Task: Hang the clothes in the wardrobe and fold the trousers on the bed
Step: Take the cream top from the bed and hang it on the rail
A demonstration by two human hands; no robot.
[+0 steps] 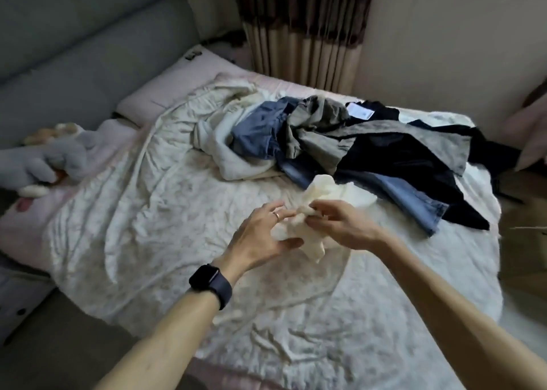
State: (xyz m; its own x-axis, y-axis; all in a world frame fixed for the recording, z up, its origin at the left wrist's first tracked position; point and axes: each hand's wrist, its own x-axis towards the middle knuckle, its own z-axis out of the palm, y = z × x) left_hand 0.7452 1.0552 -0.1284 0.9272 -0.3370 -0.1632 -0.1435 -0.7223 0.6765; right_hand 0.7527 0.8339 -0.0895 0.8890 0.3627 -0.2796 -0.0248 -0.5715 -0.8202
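Observation:
A small cream-white garment (322, 191) is bunched up above the middle of the bed (154, 212). My right hand (340, 224) pinches its upper fold between thumb and fingers. My left hand (263, 236), with a ring and a black watch on the wrist, holds the lower part of the same garment, thumb under it and fingers spread. Behind them lies a heap of clothes: blue jeans (393, 194), a grey-olive garment (319, 132), a black garment (414, 153) with a white label, and a white top (225, 150).
A crumpled white quilt covers the bed. A pink pillow (177, 79) lies at the head by a grey padded headboard (74, 43). A grey plush toy (50, 162) sits at the left edge. Striped curtains (305, 28) hang behind. The bed's right edge drops to the floor.

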